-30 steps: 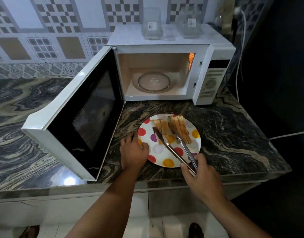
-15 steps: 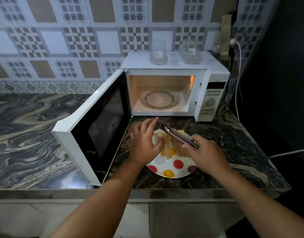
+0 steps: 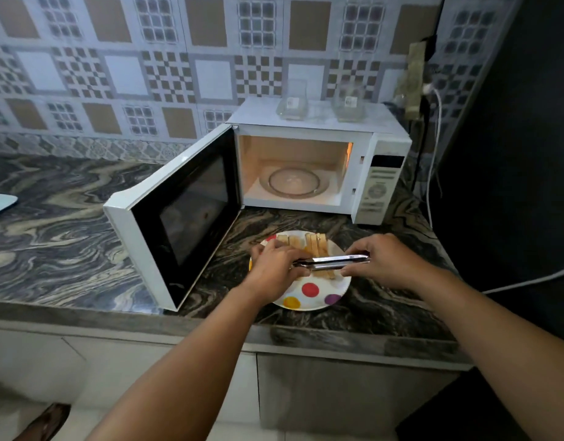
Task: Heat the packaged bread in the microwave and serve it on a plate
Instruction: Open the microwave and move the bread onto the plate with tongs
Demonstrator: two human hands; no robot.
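Both hands are gripping the tongs [image 3: 333,261] — left hand [image 3: 275,265] at one end, right hand [image 3: 382,261] at the other — above bread [image 3: 315,245] lying on the plate [image 3: 309,297].

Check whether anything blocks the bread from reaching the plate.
Nothing does: the bread already lies on the plate. Both hands hold the tongs just above it.

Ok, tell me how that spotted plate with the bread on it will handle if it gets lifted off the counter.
The plate looks rigid and glossy, so it is probably stiff but somewhat slippery, and may break if dropped. The bread slices seem to stand on edge in a loose row, so they would likely topple or slide if it tilts. It sits flat on the counter; it should not roll.
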